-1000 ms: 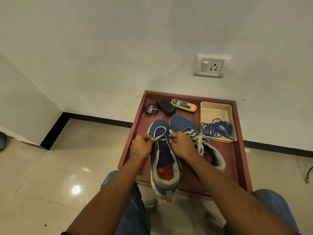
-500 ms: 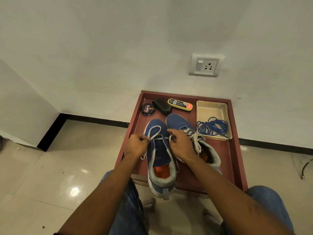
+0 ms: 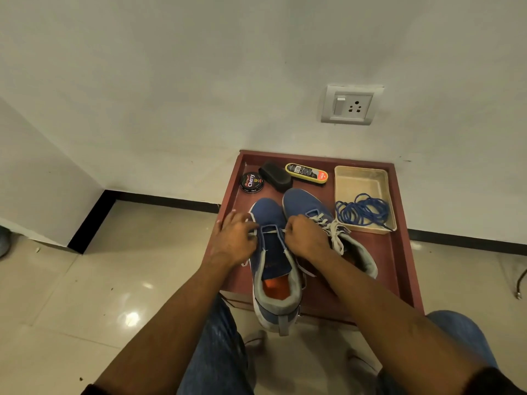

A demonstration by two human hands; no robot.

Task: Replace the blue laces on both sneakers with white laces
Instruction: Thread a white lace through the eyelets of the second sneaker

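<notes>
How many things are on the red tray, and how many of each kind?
Blue sneakers: 2, left one, right one
Blue laces pile: 1
Beige bin: 1
Polish tin: 1
Black sponge: 1
Yellow brush: 1
Total: 7 on the red tray

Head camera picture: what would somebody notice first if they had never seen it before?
Probably the two hands, left hand and right hand, working a white lace on the near blue sneaker, in the middle of the red-brown tray. Next, the tangle of blue laces in the cream tub at the tray's far right corner.
</notes>
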